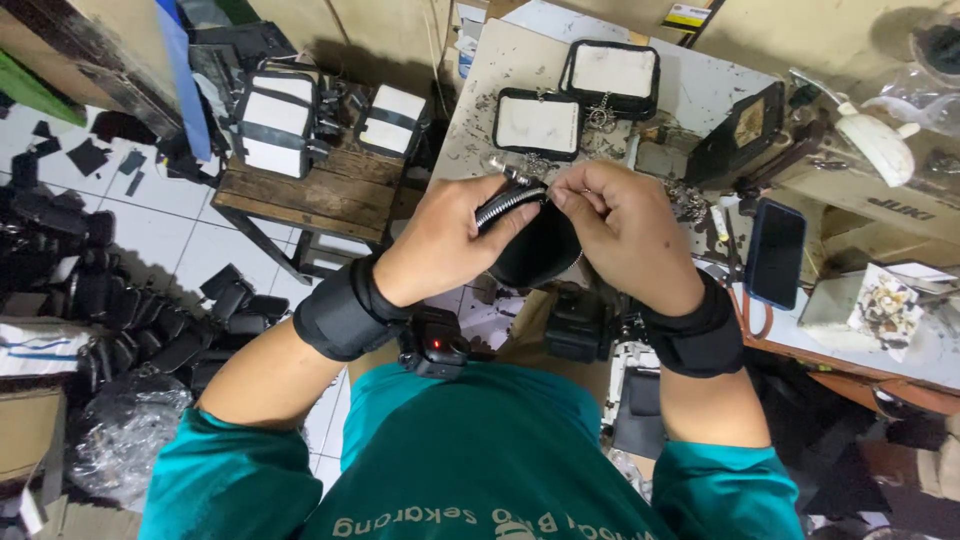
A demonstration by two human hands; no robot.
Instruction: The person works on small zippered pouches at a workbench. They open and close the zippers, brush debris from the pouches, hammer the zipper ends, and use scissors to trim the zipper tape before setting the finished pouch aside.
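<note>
A pale, speckled work table (500,70) holds two flat black-edged white pouches (538,124) (611,72) and a dark phone (776,252), a small wooden bench (330,195) holds two black-and-white bags (278,120) (392,120), and black pieces (150,320) cover the white tile floor (190,245).

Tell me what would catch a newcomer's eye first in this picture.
First, the two hands at the centre: the left hand and right hand together hold a small black zippered pouch at its zipper edge. Beyond them on the worktable lie two black-edged white panels. A heap of black pieces covers the floor at left.
</note>
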